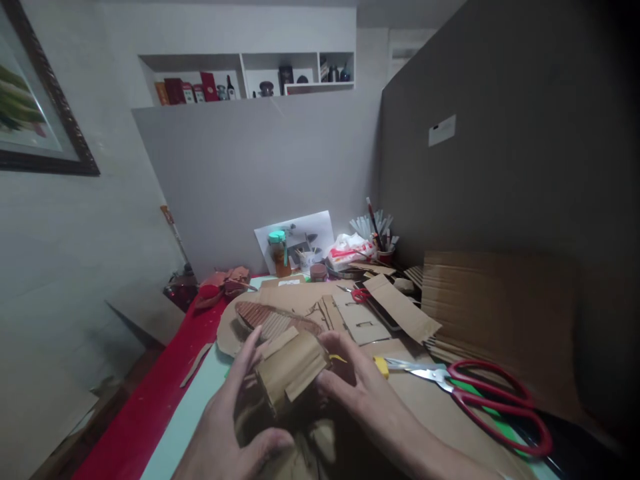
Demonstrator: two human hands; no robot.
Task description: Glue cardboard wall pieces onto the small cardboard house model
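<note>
Two bare hands meet over a stubby roll (290, 370) of brown cardboard, rounded on top, faintly creased and layered with flat strips whose straight edges stand out from the curve. The fingers of the right hand (363, 387) are clamped on its right end, thumb below and index above. The left hand (227, 417) has its fingers and thumb spread wide apart, the fingers lying along the roll's left side and the thumb well below; whether those fingertips touch it, I cannot tell. Just beyond the left fingers lies a ridged oval (273, 325) of cardboard, its corrugations tinted reddish brown. Right of the right fingers, scissors (493, 400) with looped red handles and bright steel blades lie near a smooth yellow handle (382, 367). Farther to the right of those fingers stands a broad, creased sheet (493, 320) of brown cardboard. Ahead of them sit small scissors (360, 295), also red-handled, beside a flat, straight-edged strip (403, 308). Left of the left fingers, the counter (145, 417) shows glossy red. Well ahead of both hands' fingers stand a jar (281, 257) with a turquoise lid and a crumpled, glossy white bag (350, 248).
</note>
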